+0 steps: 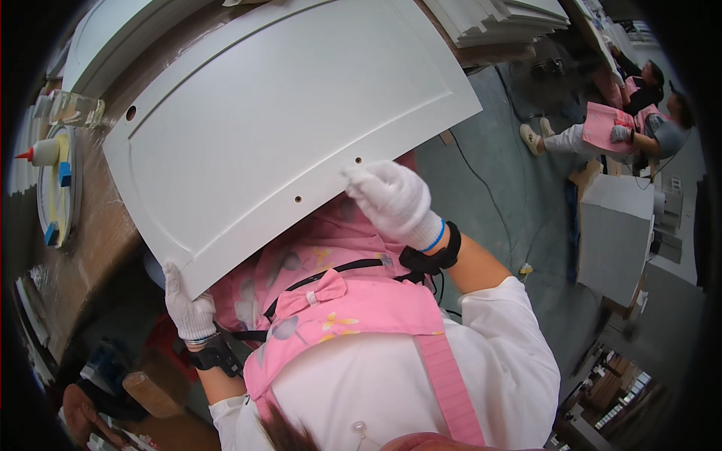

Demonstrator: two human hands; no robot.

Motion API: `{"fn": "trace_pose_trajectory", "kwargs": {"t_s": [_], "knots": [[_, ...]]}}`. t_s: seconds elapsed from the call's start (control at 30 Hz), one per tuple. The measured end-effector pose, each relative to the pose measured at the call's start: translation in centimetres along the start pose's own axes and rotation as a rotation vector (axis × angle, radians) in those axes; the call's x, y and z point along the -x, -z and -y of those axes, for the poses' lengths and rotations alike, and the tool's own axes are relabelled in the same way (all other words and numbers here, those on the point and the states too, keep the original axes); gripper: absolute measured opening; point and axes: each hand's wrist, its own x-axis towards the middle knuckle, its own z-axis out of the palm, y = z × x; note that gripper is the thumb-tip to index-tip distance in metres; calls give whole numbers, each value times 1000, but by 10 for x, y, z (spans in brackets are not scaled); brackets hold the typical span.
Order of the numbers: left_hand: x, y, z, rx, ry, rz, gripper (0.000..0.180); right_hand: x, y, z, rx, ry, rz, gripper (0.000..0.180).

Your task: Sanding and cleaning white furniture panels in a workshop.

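Note:
A large white cabinet door panel with a recessed middle lies tilted on the bench in front of me, its near edge over my lap. My left hand, in a white knit glove, grips the panel's near left corner, thumb along the edge. Over the near edge is my right hand, gloved too, its fingers bent and pressed together beside a small hole. Whatever those fingers may hold is hidden. A second small hole lies to the left, and a bigger round hole is near the far left corner.
On the brown-covered bench at left stand a glue bottle with a red tip and a round lid with blue blocks. White panels are stacked at far right. Cables cross the floor; a co-worker sits beyond.

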Motion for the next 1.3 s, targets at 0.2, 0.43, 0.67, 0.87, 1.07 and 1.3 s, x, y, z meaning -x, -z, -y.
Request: {"fn": "trace_pose_trajectory", "kwargs": {"t_s": [0.2,0.43,0.67,0.87,1.07,1.3], "knots": [[-2,8,0,28,-28,-7,39,-13,41,-74,630,-474,-304,38],[-8,15,0,100,0,45,38,-32,-48,63,295,108,254,48],[6,32,-2,217,83,143,47,-57,-20,55,-39,13,36,35],[14,58,-5,175,122,287,60,-12,-5,0,458,-200,-72,41],[24,68,-8,149,76,243,70,-19,-38,55,546,-129,144,45],[23,61,2,316,105,350,80,-59,-112,184,247,593,788,32]]}}
